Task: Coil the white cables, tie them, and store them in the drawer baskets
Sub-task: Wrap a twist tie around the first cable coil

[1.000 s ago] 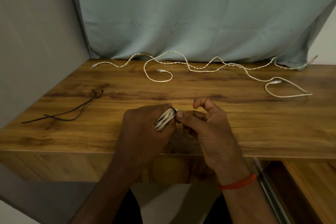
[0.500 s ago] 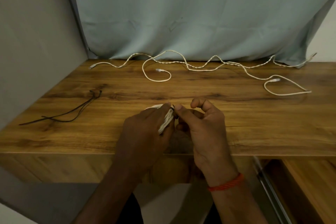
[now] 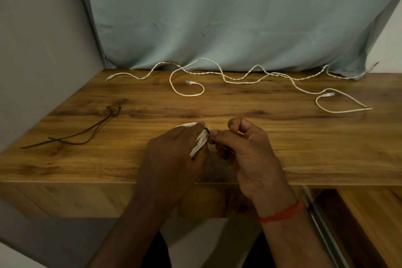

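White cable coil (image 3: 199, 142), folded into a short bundle, sits clamped in the left hand (image 3: 171, 159) just above the bench (image 3: 282, 159) near its front edge, while the right hand (image 3: 245, 148) pinches a dark tie (image 3: 206, 130) at the coil's top. If that pinch slips before the tie is snug, the loops would likely spring loose (they look stiff). Counted: one coiled bundle; two loose cables (image 3: 239, 76), as best I can tell, tangled along the back edge; about three spare ties (image 3: 87, 132) toward the left edge.

No readable text, labels or numbers anywhere.
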{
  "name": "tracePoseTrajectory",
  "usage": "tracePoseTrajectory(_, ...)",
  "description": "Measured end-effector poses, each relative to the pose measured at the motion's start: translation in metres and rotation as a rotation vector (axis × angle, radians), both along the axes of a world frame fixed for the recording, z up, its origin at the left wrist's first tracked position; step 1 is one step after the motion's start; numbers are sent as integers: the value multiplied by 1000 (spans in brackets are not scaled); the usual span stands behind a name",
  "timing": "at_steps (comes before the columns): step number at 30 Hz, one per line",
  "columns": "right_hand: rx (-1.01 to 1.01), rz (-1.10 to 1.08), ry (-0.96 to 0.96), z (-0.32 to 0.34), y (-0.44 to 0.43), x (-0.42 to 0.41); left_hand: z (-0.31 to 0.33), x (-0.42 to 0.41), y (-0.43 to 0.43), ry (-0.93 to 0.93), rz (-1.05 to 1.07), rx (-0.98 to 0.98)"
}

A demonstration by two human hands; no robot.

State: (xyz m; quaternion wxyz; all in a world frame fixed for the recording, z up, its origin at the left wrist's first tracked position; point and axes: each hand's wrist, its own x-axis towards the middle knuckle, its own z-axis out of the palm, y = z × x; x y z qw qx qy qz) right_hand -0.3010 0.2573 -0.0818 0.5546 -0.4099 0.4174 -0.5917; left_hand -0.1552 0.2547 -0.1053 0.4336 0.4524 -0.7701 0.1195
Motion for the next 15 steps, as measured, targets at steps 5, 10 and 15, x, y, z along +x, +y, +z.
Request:
tracePoseTrajectory(5, 22, -4, -25, -1, -2, 1, 1, 1, 1, -46, 12, -47)
tracePoseTrajectory(10, 22, -63, 6, -4, -2, 4, -4, 1, 1, -82, 12, -69)
tracePoseTrajectory(15, -23, -60, 122, -2, 0, 2, -6, 2, 0, -57, -6, -27)
